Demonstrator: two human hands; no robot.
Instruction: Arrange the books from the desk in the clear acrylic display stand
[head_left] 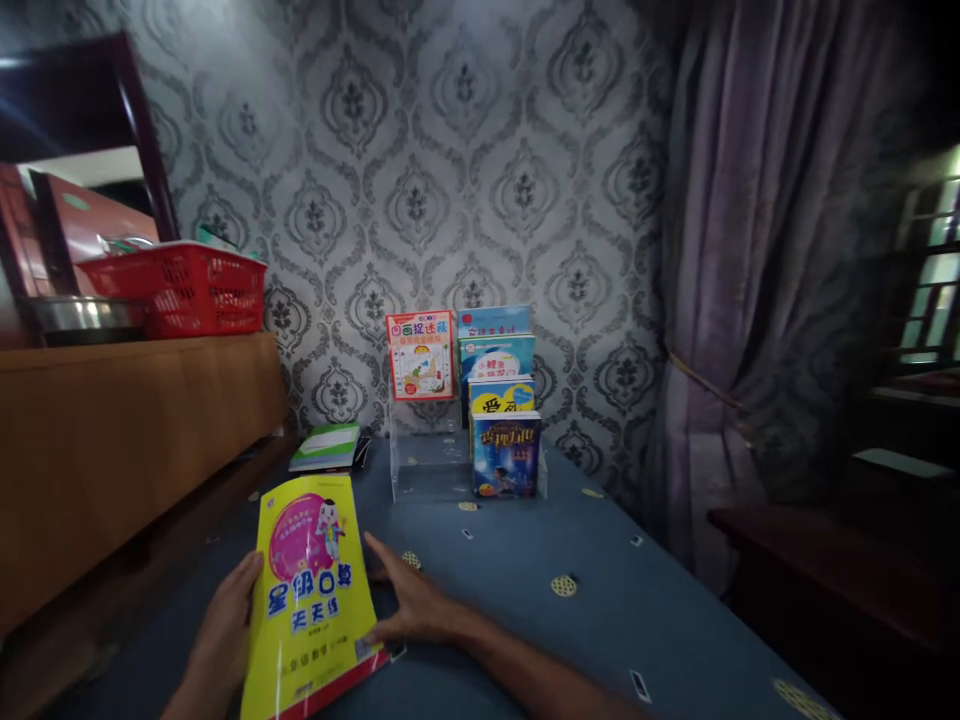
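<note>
In left hand (225,615), by splayed right hand (414,597): one oblong yellow paperback (311,597), lengthwise away, front-left of five-book clear plastic rack (394,468).

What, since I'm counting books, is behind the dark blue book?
A yellow book, a teal book and a light blue book show above the dark blue book; their lower parts are mostly covered; anything shorter would be hidden.
</note>
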